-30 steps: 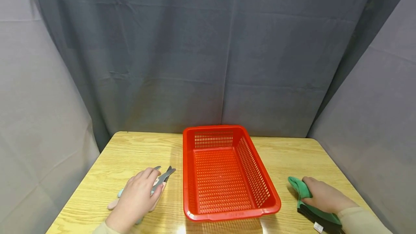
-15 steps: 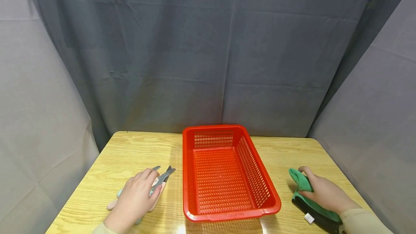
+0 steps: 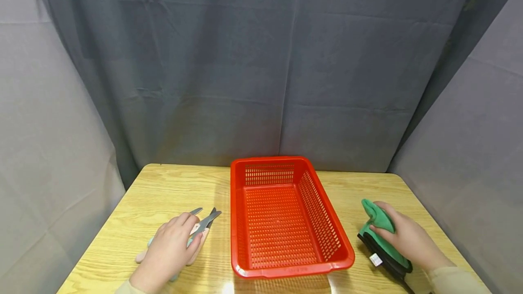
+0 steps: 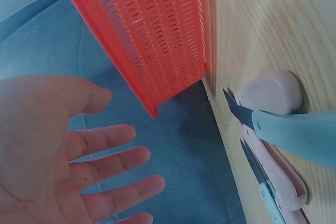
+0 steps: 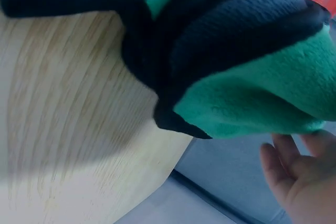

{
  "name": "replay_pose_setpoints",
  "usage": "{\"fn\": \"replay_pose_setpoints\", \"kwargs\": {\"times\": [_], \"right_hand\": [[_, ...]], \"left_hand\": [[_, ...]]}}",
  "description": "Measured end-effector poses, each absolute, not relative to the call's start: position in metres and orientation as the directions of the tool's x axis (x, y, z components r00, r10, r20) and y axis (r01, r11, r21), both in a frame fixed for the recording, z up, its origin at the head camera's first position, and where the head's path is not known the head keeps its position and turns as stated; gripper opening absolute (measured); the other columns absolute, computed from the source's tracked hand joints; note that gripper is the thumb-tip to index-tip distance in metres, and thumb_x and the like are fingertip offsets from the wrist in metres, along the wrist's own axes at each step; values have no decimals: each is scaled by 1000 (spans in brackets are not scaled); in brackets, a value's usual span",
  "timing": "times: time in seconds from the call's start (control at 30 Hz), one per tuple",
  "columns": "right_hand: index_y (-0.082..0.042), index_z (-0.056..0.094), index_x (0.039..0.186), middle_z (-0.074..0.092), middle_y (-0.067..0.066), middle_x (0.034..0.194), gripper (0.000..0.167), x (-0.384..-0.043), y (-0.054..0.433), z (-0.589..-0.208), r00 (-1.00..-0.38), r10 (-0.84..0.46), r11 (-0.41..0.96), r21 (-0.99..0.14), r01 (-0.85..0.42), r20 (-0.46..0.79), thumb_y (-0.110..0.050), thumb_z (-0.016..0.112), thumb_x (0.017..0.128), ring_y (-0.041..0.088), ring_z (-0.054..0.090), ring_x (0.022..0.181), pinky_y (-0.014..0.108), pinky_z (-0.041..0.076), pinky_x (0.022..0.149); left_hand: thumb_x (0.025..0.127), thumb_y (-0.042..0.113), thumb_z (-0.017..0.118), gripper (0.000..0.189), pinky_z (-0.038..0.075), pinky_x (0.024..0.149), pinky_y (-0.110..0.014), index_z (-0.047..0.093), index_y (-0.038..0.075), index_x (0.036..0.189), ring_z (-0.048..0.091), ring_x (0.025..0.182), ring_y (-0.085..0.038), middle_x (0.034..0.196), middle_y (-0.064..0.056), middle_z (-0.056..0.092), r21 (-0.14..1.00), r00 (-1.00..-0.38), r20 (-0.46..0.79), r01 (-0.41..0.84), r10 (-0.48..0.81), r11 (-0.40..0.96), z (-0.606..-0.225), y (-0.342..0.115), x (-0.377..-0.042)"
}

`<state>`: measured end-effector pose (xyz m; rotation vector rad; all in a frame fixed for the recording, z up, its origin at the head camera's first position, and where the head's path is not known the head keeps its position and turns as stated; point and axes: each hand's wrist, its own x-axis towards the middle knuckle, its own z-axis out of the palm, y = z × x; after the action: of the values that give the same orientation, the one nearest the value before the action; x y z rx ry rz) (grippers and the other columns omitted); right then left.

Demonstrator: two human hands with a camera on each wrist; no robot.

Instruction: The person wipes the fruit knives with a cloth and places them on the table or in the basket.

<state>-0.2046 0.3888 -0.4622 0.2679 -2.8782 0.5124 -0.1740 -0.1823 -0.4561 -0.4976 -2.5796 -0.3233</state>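
Observation:
My left hand (image 3: pixel 171 248) is over several folding knives with pale blue and pale pink handles. In the left wrist view its fingers are spread and relaxed, holding nothing. There a blue knife handle (image 4: pixel 299 135) lies across the pile, a pink handle (image 4: pixel 275 166) below it; dark blades point at the basket. In the head view a grey blade (image 3: pixel 202 226) shows past my fingers, while the hand hides most handles. With thumb and fingers my right hand (image 3: pixel 408 242) pinches a green fleece piece (image 3: pixel 380 219) with black trim, a black strap and a white label.
A red plastic basket (image 3: pixel 286 270) with slotted walls stands mid-table between my hands. The wooden table (image 3: pixel 184 180) ends at a grey curtain (image 3: pixel 220 80) behind it. Pale cloth panels (image 3: pixel 482 139) hang at both sides.
My right hand has moved away from me and slightly left, lifting and turning the green fleece piece; more of its black edge and label shows. The left hand, knives and basket stay put.

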Motion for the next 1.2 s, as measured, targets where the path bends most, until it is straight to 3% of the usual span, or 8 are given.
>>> {"fn": "replay_pose_setpoints", "kwargs": {"times": [0.23,0.4,0.7,0.97,1.1,1.2], "right_hand": [[-14,50,144,69,24,118,62,-199,380,-457,-942,-81,911,-359,-203,326,-38,77,93,35,67,93,47,50,66],[-14,52,142,68,23,120,60,-195,375,-455,-916,-60,901,-374,-220,396,-32,79,92,37,66,94,48,50,67],[-12,49,144,65,26,125,63,-188,371,-455,-918,-8,884,-426,-192,397,-30,79,92,41,65,95,44,49,66],[-10,44,147,61,34,123,65,-178,366,-448,-936,75,860,-497,-114,345,-31,77,94,43,64,92,42,47,63],[-11,42,149,62,33,119,67,-173,361,-443,-936,117,847,-525,-80,331,-32,76,95,37,63,87,38,45,61],[-11,39,150,62,32,117,69,-170,357,-439,-937,136,840,-539,-63,322,-34,75,96,33,62,84,37,45,59]], "left_hand": [[86,21,80,21,56,72,-45,68,15,103,67,87,-22,99,0,68,153,-837,473,385,275,910,-455,-184,-174],[89,22,78,23,57,76,-47,69,13,107,68,92,-25,103,-2,69,182,-867,431,355,250,917,-455,-186,-174],[90,24,79,24,56,72,-43,69,12,108,69,88,-22,101,-1,70,189,-895,380,322,233,928,-456,-194,-177],[87,28,82,25,48,58,-37,68,9,95,56,68,-15,81,0,60,229,-980,98,191,173,954,-460,-201,-180],[85,30,84,29,47,57,-39,65,9,89,50,64,-16,75,-1,55,208,-986,27,164,162,964,-468,-202,-180],[83,32,85,33,52,60,-42,67,6,90,54,65,-16,75,-2,59,183,-988,-5,150,154,972,-474,-202,-181]]}}
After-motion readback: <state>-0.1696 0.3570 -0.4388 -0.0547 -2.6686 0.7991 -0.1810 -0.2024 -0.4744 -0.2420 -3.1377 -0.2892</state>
